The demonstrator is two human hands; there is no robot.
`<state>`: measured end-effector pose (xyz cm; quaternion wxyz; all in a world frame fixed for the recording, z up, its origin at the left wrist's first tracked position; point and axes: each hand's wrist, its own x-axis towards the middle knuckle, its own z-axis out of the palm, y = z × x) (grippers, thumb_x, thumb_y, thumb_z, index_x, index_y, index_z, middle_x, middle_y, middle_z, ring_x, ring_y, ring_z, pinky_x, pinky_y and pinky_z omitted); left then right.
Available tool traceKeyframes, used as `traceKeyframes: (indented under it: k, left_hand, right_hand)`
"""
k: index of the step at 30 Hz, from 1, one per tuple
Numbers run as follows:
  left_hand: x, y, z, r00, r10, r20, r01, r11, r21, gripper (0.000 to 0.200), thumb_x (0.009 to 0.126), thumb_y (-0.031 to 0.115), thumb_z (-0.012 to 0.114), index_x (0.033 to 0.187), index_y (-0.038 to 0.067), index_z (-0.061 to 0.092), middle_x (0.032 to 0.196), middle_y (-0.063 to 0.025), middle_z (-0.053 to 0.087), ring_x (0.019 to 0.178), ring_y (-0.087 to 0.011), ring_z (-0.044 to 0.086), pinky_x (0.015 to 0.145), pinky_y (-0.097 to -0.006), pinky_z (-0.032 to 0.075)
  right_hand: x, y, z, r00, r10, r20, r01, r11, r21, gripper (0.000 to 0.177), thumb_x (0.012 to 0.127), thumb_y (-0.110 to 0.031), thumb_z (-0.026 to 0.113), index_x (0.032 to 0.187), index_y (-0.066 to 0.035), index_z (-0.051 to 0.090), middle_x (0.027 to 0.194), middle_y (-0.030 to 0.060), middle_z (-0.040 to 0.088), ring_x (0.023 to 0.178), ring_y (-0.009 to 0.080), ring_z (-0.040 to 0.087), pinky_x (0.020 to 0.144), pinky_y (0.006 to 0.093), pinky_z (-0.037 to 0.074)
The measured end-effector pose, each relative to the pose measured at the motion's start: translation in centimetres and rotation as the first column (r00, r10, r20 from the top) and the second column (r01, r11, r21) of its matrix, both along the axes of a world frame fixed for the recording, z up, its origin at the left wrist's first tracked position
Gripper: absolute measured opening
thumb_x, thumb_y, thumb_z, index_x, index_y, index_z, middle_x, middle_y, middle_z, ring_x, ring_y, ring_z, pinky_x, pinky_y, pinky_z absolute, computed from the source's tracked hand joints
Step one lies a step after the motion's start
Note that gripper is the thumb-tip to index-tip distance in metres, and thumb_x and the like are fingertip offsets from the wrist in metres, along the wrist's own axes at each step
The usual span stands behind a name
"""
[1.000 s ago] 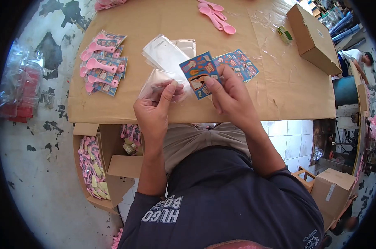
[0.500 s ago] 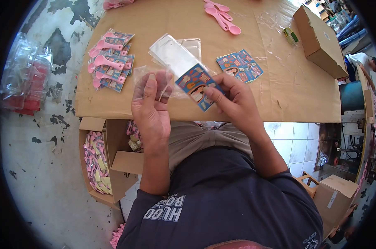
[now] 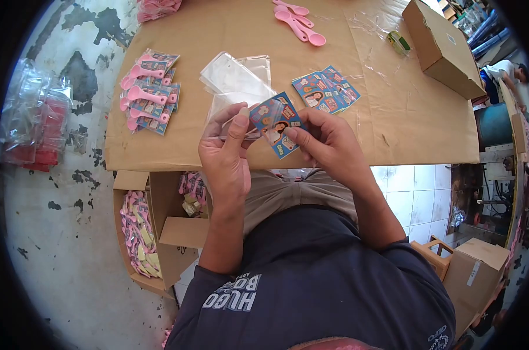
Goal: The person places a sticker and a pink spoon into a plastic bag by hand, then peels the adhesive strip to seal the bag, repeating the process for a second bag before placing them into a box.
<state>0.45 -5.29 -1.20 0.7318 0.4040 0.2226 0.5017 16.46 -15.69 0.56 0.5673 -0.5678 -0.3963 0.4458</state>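
Over table (image 3: 229, 35): left hand (image 3: 226, 157) pinches bag (image 3: 226, 111), right hand (image 3: 328, 143) pinches card (image 3: 279, 125) (print illegible).

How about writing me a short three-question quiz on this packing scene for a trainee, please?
1. True or false: the right hand holds a pink spoon.
2. What does the left hand hold? A) a clear bag B) a box C) a spoon
3. Fill the gap: the packed spoons lie on the table to the ____ of both hands.

Key
1. False: it holds a card.
2. A: the bag is pinched between thumb and fingers.
3. Left.
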Motion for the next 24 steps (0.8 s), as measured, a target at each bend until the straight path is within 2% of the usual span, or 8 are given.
traceKeyframes:
  k: [3, 9, 12, 14, 17, 19, 23, 24]
  left_hand:
    - [0.0, -0.1, 0.4, 1.0, -0.009, -0.017, 0.009, 1.0, 0.006, 0.026, 0.099, 0.01, 0.071, 0.12, -0.004, 0.065, 0.111, -0.0216, 0.075, 0.099, -0.0225, 0.075, 0.084, -0.0334, 0.062]
    - [-0.3, -0.2, 0.0, 0.994, -0.054, -0.091, 0.057, 0.998, 0.03, 0.024, 0.098, 0.008, 0.072, 0.117, -0.005, 0.067, 0.104, -0.0168, 0.077, 0.094, -0.0166, 0.074, 0.083, -0.0281, 0.06]
    - [-0.3, -0.2, -0.4, 0.992, -0.095, -0.082, 0.097, 0.995, 0.026, 0.022, 0.097, 0.008, 0.073, 0.114, -0.005, 0.068, 0.101, -0.0136, 0.077, 0.091, -0.0137, 0.073, 0.082, -0.0268, 0.059]
    - [-0.4, -0.2, -0.5, 0.994, -0.096, -0.059, 0.096, 0.995, -0.003, 0.022, 0.097, 0.008, 0.074, 0.113, -0.005, 0.069, 0.099, -0.0122, 0.077, 0.09, -0.0124, 0.073, 0.082, -0.0264, 0.059]
    - [-0.6, 0.0, -0.4, 0.995, -0.078, -0.061, 0.079, 0.997, 0.014, 0.019, 0.096, 0.006, 0.073, 0.113, -0.001, 0.069, 0.103, -0.0096, 0.076, 0.09, -0.0139, 0.073, 0.084, -0.0325, 0.061]
    - [-0.3, -0.4, -0.2, 0.999, -0.032, -0.01, 0.032, 0.999, 0.002, 0.023, 0.095, 0.007, 0.076, 0.115, -0.003, 0.069, 0.103, -0.0083, 0.076, 0.091, -0.0105, 0.071, 0.084, -0.0264, 0.057]
    - [0.2, -1.5, 0.0, 0.997, -0.064, 0.034, 0.064, 0.998, -0.003, 0.022, 0.095, 0.006, 0.075, 0.115, -0.002, 0.069, 0.106, -0.0064, 0.075, 0.093, -0.0105, 0.07, 0.087, -0.0264, 0.056]
    - [0.2, -1.6, -0.2, 0.997, -0.073, -0.01, 0.073, 0.997, 0.017, 0.028, 0.096, 0.004, 0.072, 0.123, -0.002, 0.065, 0.116, -0.0102, 0.072, 0.105, -0.0141, 0.068, 0.094, -0.0298, 0.055]
  right_hand:
    - [0.6, -0.3, 0.1, 0.992, -0.05, 0.118, 0.05, 0.999, 0.0, 0.017, 0.1, -0.016, 0.071, 0.1, 0.001, 0.068, 0.07, -0.0026, 0.058, 0.059, 0.0028, 0.052, 0.052, 0.0231, 0.041]
    - [1.3, -0.2, 0.8, 0.964, 0.167, 0.207, -0.146, 0.983, -0.112, 0.018, 0.1, -0.017, 0.069, 0.098, 0.001, 0.07, 0.067, -0.004, 0.055, 0.063, 0.0026, 0.052, 0.054, 0.0229, 0.04]
    - [0.8, 0.2, 0.6, 0.98, 0.185, 0.068, -0.175, 0.977, -0.125, 0.016, 0.1, -0.014, 0.07, 0.102, 0.001, 0.067, 0.071, -0.0037, 0.059, 0.066, 0.0032, 0.056, 0.056, 0.022, 0.043]
    - [-0.1, 0.8, -0.1, 0.992, -0.04, -0.123, 0.059, 0.986, 0.157, 0.015, 0.098, -0.01, 0.073, 0.105, 0.0, 0.063, 0.081, -0.0013, 0.064, 0.067, 0.0042, 0.059, 0.057, 0.0212, 0.047]
    - [-0.3, 0.9, -0.3, 0.978, -0.038, -0.207, 0.066, 0.99, 0.128, 0.019, 0.097, -0.008, 0.074, 0.106, -0.002, 0.059, 0.089, 0.0025, 0.066, 0.069, 0.0048, 0.062, 0.058, 0.0206, 0.05]
    - [-1.1, 1.0, -0.1, 0.972, -0.052, -0.231, 0.085, 0.987, 0.138, 0.018, 0.097, -0.009, 0.074, 0.105, -0.003, 0.058, 0.09, 0.002, 0.066, 0.069, 0.004, 0.061, 0.057, 0.02, 0.049]
    - [-3.3, 1.6, -0.2, 0.937, -0.158, -0.313, 0.234, 0.947, 0.22, 0.017, 0.098, -0.011, 0.073, 0.103, -0.005, 0.058, 0.089, 0.0002, 0.065, 0.068, 0.0016, 0.057, 0.056, 0.0187, 0.045]
    - [-3.6, 1.9, -0.5, 0.935, -0.16, -0.316, 0.236, 0.946, 0.22, 0.017, 0.098, -0.011, 0.073, 0.103, -0.005, 0.058, 0.089, 0.0002, 0.065, 0.068, 0.0016, 0.057, 0.056, 0.0187, 0.045]
